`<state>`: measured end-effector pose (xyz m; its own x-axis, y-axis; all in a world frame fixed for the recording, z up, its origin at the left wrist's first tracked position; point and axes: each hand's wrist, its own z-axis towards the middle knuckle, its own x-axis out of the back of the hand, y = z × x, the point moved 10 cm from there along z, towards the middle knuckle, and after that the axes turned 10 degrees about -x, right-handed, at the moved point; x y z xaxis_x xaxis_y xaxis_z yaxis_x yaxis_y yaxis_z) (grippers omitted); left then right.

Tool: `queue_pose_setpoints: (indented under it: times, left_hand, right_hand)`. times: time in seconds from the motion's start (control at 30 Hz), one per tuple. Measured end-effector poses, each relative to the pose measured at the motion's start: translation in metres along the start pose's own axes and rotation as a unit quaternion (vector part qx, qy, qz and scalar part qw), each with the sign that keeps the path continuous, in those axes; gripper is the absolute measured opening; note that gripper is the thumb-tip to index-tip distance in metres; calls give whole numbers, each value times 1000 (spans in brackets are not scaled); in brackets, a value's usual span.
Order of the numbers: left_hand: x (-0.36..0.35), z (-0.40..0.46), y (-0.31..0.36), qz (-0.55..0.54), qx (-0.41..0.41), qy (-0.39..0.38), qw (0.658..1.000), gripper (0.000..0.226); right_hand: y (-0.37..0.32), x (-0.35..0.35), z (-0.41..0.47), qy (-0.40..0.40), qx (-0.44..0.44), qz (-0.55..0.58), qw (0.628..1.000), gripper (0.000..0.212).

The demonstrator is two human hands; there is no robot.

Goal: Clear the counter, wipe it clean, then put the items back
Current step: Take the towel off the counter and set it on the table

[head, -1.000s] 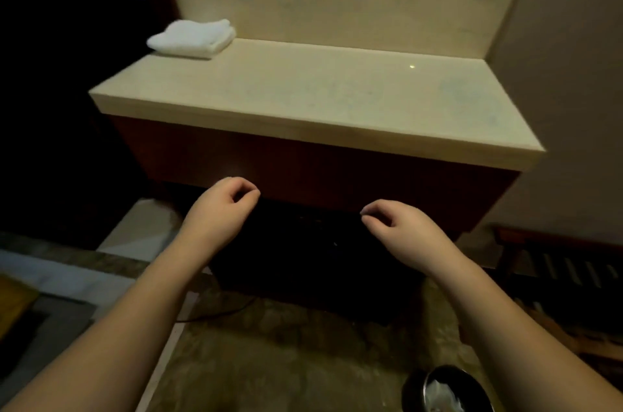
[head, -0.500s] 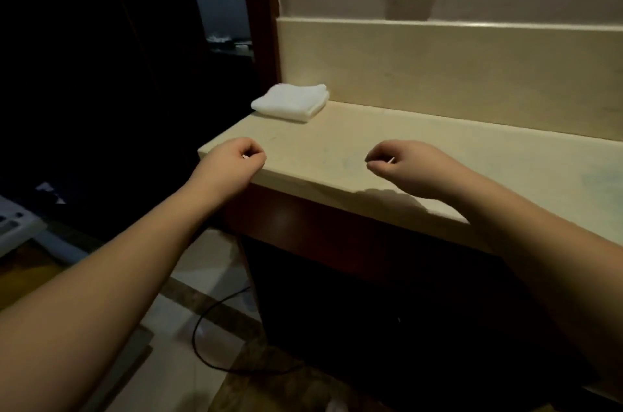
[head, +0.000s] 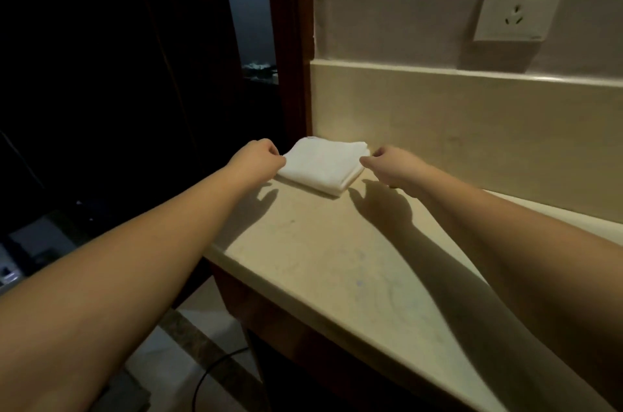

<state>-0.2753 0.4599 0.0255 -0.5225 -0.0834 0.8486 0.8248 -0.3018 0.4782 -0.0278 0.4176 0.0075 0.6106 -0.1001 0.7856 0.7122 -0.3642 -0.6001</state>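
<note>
In the head view both bare arms reach far out over the counter (head: 323,263), toward its far left corner. The left hand (head: 258,155) is at the left side of the folded white towel (head: 322,165). Its fingers are curled in, and they are right at the towel's left edge. The right hand (head: 387,162) is at the towel's right side. Its fingers are curled too, and their tips are just beside the towel's right edge.

The fingertips point away from the camera, so they are hard to see. I cannot tell if either hand has pinched the towel or is only touching it. The arms make dark shadows on the counter top. The room on the left is very dark, and little shows there.

The towel lies flat in the far left corner of the counter, close to the backsplash (head: 472,128) and the dark wooden door frame (head: 290,40). It sits right between the two hands. A white wall socket (head: 522,3) is on the wall at the far right, above the backsplash. A thin black cable (head: 209,374) lies on the floor, near and to the left, below the counter.
</note>
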Motion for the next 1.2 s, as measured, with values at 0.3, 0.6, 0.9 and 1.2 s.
queue_pose_setpoints:
  times: [0.3, 0.6, 0.9, 1.2]
  left_hand:
    - [-45, 59, -1, 45, 41, -88, 994, 50]
    - [-61, 71, -12, -65, 135, -122, 981, 51]
    - [-63, 54, -20, -174, 227, -140, 948, 41]
    - [-69, 16, -24, -276, 240, -139, 920, 37]
  right_hand:
    - [3, -30, 56, -8, -39, 68, 997, 65]
    - [7, -34, 64, -30, -65, 125, 990, 45]
    - [13, -57, 53, -160, -210, 396, 879, 15]
    - [-10, -54, 22, -171, -138, 415, 883, 45]
